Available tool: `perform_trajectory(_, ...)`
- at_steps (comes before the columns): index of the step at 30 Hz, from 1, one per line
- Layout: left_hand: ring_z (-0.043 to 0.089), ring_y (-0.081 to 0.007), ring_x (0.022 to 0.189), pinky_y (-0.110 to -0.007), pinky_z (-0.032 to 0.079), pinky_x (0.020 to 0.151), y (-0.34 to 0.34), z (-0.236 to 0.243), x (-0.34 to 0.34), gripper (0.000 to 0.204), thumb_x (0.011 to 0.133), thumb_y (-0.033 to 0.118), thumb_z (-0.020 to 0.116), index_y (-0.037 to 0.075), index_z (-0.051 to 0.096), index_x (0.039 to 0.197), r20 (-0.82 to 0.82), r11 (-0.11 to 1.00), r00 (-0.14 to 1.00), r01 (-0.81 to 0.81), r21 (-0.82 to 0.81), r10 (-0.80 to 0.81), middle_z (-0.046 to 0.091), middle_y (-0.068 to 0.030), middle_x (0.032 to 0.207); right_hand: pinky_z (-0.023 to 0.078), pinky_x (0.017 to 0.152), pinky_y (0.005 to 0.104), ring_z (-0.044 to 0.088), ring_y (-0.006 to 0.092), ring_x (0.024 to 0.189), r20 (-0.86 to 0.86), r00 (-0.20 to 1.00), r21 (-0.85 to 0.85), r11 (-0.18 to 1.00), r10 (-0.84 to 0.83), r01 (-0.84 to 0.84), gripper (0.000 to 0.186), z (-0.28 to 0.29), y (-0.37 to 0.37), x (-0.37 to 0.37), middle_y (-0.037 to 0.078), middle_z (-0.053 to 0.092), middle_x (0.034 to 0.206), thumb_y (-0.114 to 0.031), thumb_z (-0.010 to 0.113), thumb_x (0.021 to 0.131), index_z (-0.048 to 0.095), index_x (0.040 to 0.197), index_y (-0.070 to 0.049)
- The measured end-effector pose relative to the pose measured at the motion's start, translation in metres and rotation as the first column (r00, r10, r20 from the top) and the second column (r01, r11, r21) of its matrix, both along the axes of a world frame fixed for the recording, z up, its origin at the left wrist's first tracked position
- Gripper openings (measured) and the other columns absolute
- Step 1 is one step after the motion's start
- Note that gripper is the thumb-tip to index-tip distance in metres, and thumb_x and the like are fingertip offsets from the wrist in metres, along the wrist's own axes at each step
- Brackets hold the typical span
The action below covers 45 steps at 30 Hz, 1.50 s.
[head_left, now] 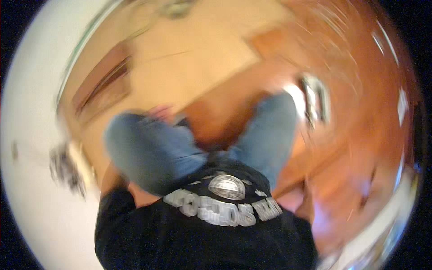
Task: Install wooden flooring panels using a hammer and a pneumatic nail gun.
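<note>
Motion smears the whole head view. My left forearm (112,176) comes out of a black sleeve and passes behind my left knee. Beyond that knee is a blurred pinkish patch, perhaps fingers of my left hand (163,112); whether they hold anything cannot be made out. On the other side, my right forearm (306,202) runs beside my right thigh, and the hand itself is out of sight. Both legs, in blue jeans (153,153), are bent with the knees apart. Past the right knee lies a blurred white and dark object (315,100), its kind unclear.
A large tan sheet or panel (189,67) covers the reddish-brown floor (342,166) ahead. At its left sits a brown flat piece with a dark slot (103,83). A dark blurred bundle (67,168) is by the pale surface at far left. Something greenish (175,8) shows at the top.
</note>
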<state>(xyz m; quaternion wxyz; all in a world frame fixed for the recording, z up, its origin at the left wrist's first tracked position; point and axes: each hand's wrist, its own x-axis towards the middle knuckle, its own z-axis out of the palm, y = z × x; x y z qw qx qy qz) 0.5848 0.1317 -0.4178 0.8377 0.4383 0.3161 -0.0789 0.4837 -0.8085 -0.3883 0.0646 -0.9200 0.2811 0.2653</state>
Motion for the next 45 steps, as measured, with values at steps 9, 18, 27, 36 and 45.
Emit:
perform_trajectory(9, 0.060, -0.0169, 0.090, -0.035, 0.050, 0.080, 0.000, -0.031, 0.010, 0.030, 0.097, 0.030, 0.062, 0.010, 0.064, 0.120, -0.087, 0.880, 0.977, -0.135, 0.455, 0.195, 0.066, -0.0027, 0.101, 0.049, 0.100, 0.0506, 0.060, 0.0473, 0.114, 0.276, 0.856, -0.167, 0.899, 0.436, -0.404, 0.065, -0.066, 0.104, 0.427, 0.030, 0.064, 0.125, -0.042, 0.069, 0.091, 0.058, 0.133, 0.007)
perform_trajectory(18, 0.066, -0.0233, 0.071, -0.036, 0.059, 0.065, 0.263, -0.060, 0.052, 0.034, 0.091, 0.030, 0.076, 0.000, 0.068, 0.104, -0.044, 0.336, 0.348, -0.854, 0.398, 0.937, 0.070, -0.0113, 0.095, 0.030, 0.117, 0.0475, 0.040, 0.0408, 0.139, 0.527, 0.347, 0.086, 0.358, 0.776, -0.930, 0.044, 0.045, 0.499, 0.448, 0.024, 0.044, 0.148, -0.019, 0.069, 0.091, 0.057, 0.128, 0.002)
perform_trajectory(27, 0.067, -0.0252, 0.102, -0.036, 0.062, 0.080, 0.275, -0.088, 0.063, 0.044, 0.095, 0.020, 0.072, 0.001, 0.053, 0.130, 0.080, 0.358, 0.387, -0.900, 0.248, 0.919, 0.063, -0.0140, 0.123, 0.044, 0.108, 0.0472, 0.046, 0.0430, 0.134, 0.406, 0.506, 0.631, 0.166, 0.761, -0.757, 0.050, -0.003, 0.597, 0.350, 0.026, 0.030, 0.157, -0.011, 0.069, 0.088, 0.053, 0.134, 0.000)
perform_trajectory(36, 0.056, -0.0256, 0.126, -0.044, 0.047, 0.108, 0.152, -0.067, 0.013, 0.055, 0.093, 0.009, 0.071, 0.007, 0.045, 0.142, 0.425, 0.392, 0.325, -0.917, -0.080, 0.845, 0.057, -0.0106, 0.138, 0.036, 0.114, 0.0493, 0.040, 0.0459, 0.139, 0.596, 0.307, 0.474, -0.016, 0.742, -0.881, 0.050, 0.033, 0.663, 0.340, 0.029, 0.036, 0.153, -0.016, 0.072, 0.091, 0.052, 0.135, -0.002)
perform_trajectory(45, 0.059, -0.0198, 0.119, -0.038, 0.049, 0.103, -0.038, 0.051, 0.112, 0.050, 0.092, 0.003, 0.071, 0.003, 0.050, 0.137, 0.605, 0.809, 0.655, -0.587, 0.029, 0.453, 0.063, -0.0069, 0.129, 0.047, 0.102, 0.0425, 0.059, 0.0376, 0.119, 0.737, 0.409, 0.434, 0.088, 0.538, -0.897, 0.062, 0.136, 0.757, 0.369, 0.026, 0.060, 0.128, -0.034, 0.071, 0.093, 0.050, 0.139, 0.002)
